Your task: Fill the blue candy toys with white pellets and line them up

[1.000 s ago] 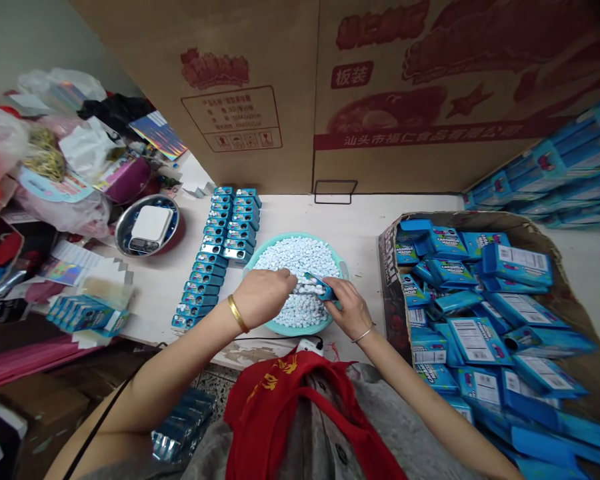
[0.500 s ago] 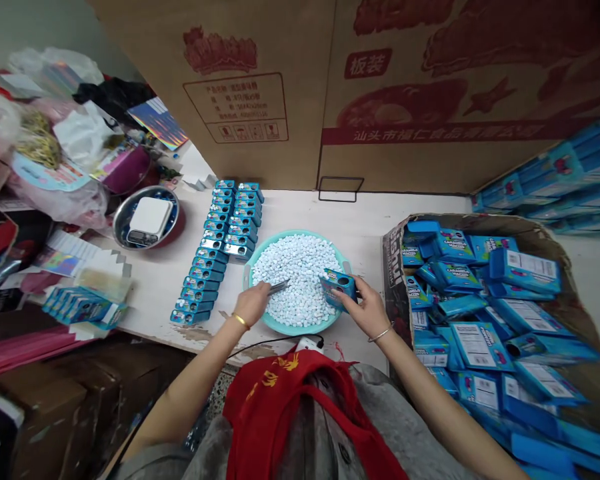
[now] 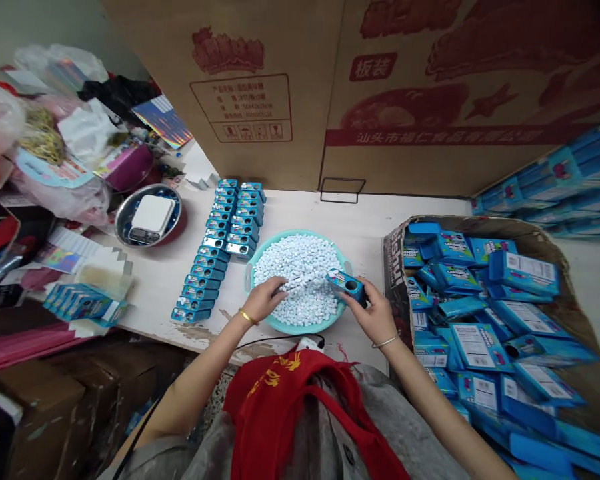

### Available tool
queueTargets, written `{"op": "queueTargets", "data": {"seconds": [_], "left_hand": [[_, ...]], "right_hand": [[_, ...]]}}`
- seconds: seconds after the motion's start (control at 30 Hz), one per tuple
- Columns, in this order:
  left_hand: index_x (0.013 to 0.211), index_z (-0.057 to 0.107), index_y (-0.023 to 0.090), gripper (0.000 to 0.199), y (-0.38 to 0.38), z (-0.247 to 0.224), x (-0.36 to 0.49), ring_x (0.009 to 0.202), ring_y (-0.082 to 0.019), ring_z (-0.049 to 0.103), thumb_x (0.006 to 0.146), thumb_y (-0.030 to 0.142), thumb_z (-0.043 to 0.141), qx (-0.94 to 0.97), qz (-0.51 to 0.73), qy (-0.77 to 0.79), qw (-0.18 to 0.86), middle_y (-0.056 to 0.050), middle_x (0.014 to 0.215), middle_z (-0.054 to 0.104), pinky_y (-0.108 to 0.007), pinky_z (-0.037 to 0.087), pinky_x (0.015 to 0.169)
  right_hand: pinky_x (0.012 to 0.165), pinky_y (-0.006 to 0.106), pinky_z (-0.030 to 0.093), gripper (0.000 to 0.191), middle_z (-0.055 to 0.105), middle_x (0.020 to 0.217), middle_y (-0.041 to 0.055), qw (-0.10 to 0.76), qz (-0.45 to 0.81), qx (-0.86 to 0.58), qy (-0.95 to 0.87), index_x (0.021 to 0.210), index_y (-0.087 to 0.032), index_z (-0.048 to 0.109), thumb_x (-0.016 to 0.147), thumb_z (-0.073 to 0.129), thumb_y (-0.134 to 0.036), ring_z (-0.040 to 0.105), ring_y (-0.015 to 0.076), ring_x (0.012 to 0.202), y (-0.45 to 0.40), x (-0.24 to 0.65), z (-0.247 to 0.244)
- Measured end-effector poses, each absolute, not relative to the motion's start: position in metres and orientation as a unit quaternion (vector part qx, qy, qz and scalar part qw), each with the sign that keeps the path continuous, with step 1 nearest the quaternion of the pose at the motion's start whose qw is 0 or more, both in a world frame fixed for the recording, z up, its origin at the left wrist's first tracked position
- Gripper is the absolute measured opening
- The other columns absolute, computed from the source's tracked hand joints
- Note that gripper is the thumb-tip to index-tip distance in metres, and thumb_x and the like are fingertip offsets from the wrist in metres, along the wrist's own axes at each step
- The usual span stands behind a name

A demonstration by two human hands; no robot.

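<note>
Blue candy box [image 3: 347, 288] — over teal basin [image 3: 300, 327]

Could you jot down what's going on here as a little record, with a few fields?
Right hand: grips a blue pack above the basin's edge
Left hand: fingers touch the small white pieces
Container: teal plastic basin, holding the pieces
Left of basin: two rows of blue packs
Right of basin: cardboard tray of loose blue boxes
Farther left: digital scale in a steel bowl
</note>
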State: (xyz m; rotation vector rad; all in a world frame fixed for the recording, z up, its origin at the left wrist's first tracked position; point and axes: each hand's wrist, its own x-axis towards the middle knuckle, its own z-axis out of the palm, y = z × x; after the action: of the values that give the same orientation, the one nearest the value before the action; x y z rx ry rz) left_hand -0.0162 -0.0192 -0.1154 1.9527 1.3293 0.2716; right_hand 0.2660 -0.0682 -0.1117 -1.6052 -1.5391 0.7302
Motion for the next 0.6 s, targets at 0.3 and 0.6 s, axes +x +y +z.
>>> {"op": "queueTargets", "data": {"seconds": [0.3, 0.6], "left_hand": [[0.113, 0.057, 0.02, 0.025, -0.001, -0.009, 0.0, 0.099, -0.02, 0.061, 0.089, 0.028, 0.052, 0.861, -0.058, 0.421, 0.279, -0.007, 0.109, 0.063, -0.031, 0.046, 0.087], [0.098, 0.06, 0.015, 0.024, -0.011, 0.06, 0.055, 0.082, -0.022, 0.065, 0.091, 0.011, 0.038, 0.877, -0.198, 0.414, 0.144, -0.011, 0.092, 0.062, -0.032, 0.048, 0.068]], "right_hand": [[0.09, 0.047, 0.051, 0.037, 0.064, 0.112, 0.011, 0.338, 0.217, -0.553, -0.731, 0.122, -0.021, 0.054, 0.086, 0.053, -0.025, 0.059, 0.0278, 0.106, -0.063, 0.248, -0.113], [0.092, 0.047, 0.05, 0.041, 0.063, 0.115, 0.0106, 0.339, 0.216, -0.534, -0.743, 0.126, -0.021, 0.05, 0.085, 0.05, -0.02, 0.058, 0.027, 0.107, -0.069, 0.237, -0.121]]}}
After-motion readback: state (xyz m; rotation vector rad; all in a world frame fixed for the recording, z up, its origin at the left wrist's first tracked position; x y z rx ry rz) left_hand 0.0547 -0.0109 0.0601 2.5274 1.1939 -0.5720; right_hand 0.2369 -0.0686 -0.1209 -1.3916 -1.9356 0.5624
